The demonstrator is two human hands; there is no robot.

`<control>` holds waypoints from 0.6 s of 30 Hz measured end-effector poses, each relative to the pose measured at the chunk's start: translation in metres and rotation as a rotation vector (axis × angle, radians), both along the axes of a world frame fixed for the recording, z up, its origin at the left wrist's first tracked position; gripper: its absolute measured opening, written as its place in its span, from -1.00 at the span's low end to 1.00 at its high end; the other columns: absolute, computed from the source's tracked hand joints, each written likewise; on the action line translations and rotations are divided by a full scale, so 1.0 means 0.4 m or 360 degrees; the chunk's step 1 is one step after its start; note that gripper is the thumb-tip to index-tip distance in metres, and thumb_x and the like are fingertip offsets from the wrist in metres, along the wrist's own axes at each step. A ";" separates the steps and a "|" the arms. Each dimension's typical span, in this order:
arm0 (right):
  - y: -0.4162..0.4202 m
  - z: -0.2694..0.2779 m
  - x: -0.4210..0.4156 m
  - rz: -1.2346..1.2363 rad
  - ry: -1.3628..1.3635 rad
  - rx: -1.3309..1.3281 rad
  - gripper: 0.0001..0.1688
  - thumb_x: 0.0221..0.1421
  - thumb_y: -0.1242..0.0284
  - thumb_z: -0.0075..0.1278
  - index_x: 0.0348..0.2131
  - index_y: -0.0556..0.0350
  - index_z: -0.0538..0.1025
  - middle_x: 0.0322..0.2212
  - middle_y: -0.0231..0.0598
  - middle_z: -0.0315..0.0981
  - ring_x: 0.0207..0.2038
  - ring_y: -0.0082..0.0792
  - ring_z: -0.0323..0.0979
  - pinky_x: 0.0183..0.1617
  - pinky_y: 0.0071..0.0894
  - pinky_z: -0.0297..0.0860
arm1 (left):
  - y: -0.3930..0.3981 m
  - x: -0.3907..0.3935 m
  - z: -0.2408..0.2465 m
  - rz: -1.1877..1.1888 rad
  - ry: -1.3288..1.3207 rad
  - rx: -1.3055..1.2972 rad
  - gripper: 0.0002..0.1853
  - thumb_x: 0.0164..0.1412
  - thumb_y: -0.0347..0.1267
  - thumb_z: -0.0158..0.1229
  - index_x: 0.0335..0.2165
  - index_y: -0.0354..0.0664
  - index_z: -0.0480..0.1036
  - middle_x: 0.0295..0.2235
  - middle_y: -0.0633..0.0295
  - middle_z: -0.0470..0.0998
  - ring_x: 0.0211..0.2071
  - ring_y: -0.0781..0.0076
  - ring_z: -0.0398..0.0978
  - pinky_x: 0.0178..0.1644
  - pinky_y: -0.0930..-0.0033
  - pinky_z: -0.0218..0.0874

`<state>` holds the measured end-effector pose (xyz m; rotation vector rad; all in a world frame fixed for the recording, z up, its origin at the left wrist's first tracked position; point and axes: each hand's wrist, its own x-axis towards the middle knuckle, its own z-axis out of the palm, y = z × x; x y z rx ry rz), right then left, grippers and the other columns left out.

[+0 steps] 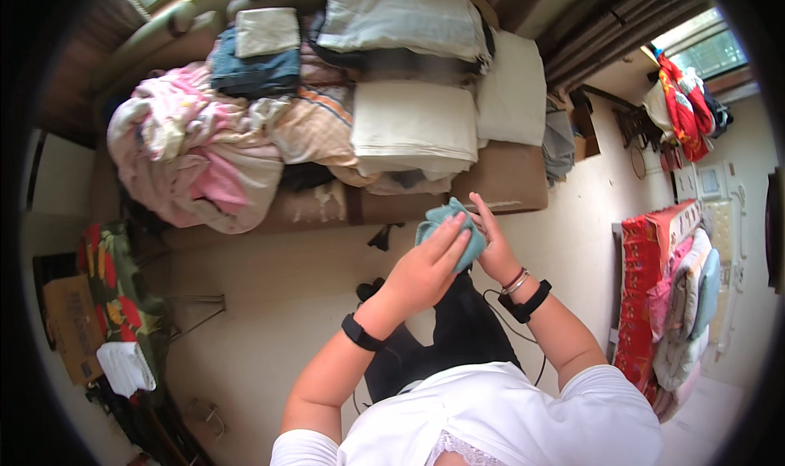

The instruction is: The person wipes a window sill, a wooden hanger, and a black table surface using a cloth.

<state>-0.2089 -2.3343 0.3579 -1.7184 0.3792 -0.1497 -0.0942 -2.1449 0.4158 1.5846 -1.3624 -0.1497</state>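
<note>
A small bunched teal cloth (436, 219) is between my two hands, in front of my body. My left hand (429, 263) lies over its near side with the fingers stretched across it. On the right side, my right hand (492, 242) rests against the cloth with its fingers pointing up; part of its palm is hidden behind the cloth. Beyond the hands, a stack of folded cream cloth (414, 126) lies on the brown sofa (509, 168).
Crumpled pink bedding (184, 141), folded jeans (254, 67) and white folded fabric (398, 21) cover the sofa. At the right is a bed with a red cover (638, 294) and folded quilts (681, 319). A cardboard box (73, 328) stands left; a black cable (521, 334) lies on the floor.
</note>
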 end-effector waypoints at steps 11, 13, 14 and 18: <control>0.240 0.238 0.248 0.0498 -0.0234 -0.0162 -0.77 0.21 0.46 -0.02 -0.13 0.15 0.48 -0.01 -0.16 0.44 0.10 -0.31 0.33 0.17 -0.35 0.25 | 0.333 0.137 0.242 0.0454 -0.0408 0.0017 -0.34 0.05 -0.42 0.26 0.11 -0.43 0.26 0.24 -0.20 0.11 0.22 -0.24 0.16 0.20 0.02 0.17; 0.244 0.264 0.273 0.0414 -0.0046 0.0117 -0.79 0.25 0.46 -0.04 -0.14 0.17 0.47 -0.12 -0.28 0.49 -0.05 -0.48 0.40 0.05 -0.47 0.32 | 0.378 0.183 0.262 0.0579 -0.0413 0.0076 -0.34 0.06 -0.42 0.25 0.12 -0.44 0.25 0.25 -0.20 0.10 0.23 -0.24 0.15 0.20 0.03 0.15; 0.245 0.266 0.294 0.0362 -0.0017 0.0225 -0.80 0.27 0.46 -0.05 -0.15 0.20 0.46 -0.30 -0.46 0.45 -0.24 -0.67 0.34 -0.13 -0.61 0.32 | 0.398 0.210 0.271 0.0620 -0.0416 0.0096 -0.38 0.07 -0.47 0.22 0.11 -0.44 0.26 0.25 -0.18 0.11 0.23 -0.21 0.16 0.22 0.05 0.13; 0.250 0.288 0.405 0.0331 -0.0142 0.0080 -0.81 0.23 0.49 0.00 -0.16 0.19 0.47 -0.41 -0.50 0.40 -0.36 -0.68 0.31 -0.26 -0.60 0.32 | 0.460 0.325 0.287 0.0835 -0.0402 0.0148 -0.52 0.09 -0.62 0.12 0.04 -0.43 0.36 0.18 -0.09 0.26 0.18 -0.08 0.27 0.18 0.12 0.19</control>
